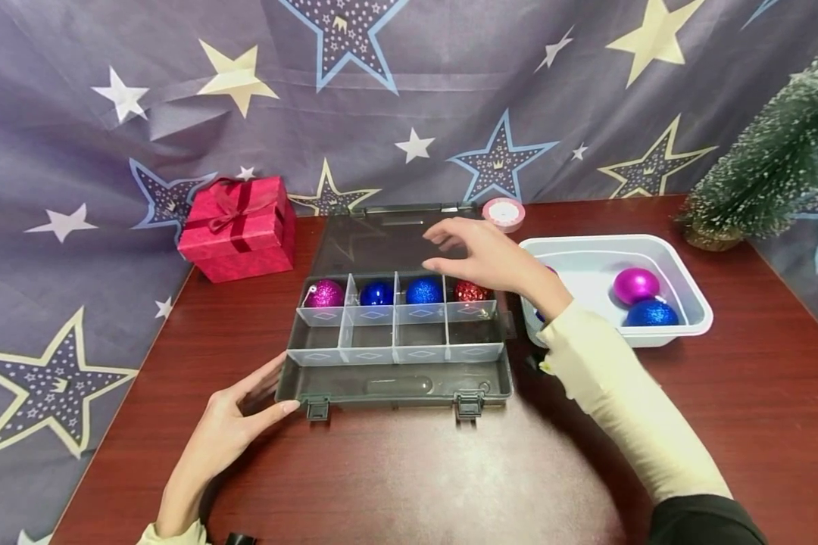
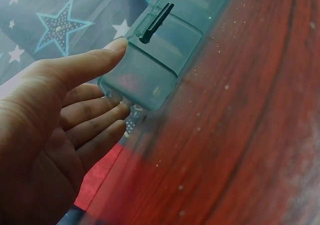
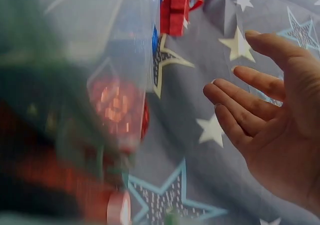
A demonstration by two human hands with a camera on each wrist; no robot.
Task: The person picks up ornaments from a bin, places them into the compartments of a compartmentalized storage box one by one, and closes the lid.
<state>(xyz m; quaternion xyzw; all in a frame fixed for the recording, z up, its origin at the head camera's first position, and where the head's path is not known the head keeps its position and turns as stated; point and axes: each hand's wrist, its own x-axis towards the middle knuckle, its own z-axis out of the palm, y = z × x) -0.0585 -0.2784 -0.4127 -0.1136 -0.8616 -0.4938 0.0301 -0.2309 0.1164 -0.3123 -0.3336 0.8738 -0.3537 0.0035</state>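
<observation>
A dark translucent divider box [image 1: 395, 387] lies with its lid [image 1: 375, 242] laid back. Its back row holds four-sided cells with a glittery pink bauble [image 1: 325, 294], a shiny blue bauble [image 1: 376, 293], a glittery blue bauble [image 1: 424, 291] and a red bauble [image 1: 473, 291]. My left hand [image 1: 228, 428] touches the box's front left corner, thumb at the front and the other fingers along the side, fairly straight. Over the red bauble hovers my right hand [image 1: 491, 253], fingers loosely bent and holding nothing; the right wrist view shows an empty palm.
Right of the box stands a white tub [image 1: 695, 314] with a magenta bauble [image 1: 636, 286] and a blue one [image 1: 652, 312]; my right arm partly hides others. A red gift box [image 1: 238, 235], a pink ribbon roll [image 1: 504, 215] and a small frosted tree [image 1: 770, 159] stand behind.
</observation>
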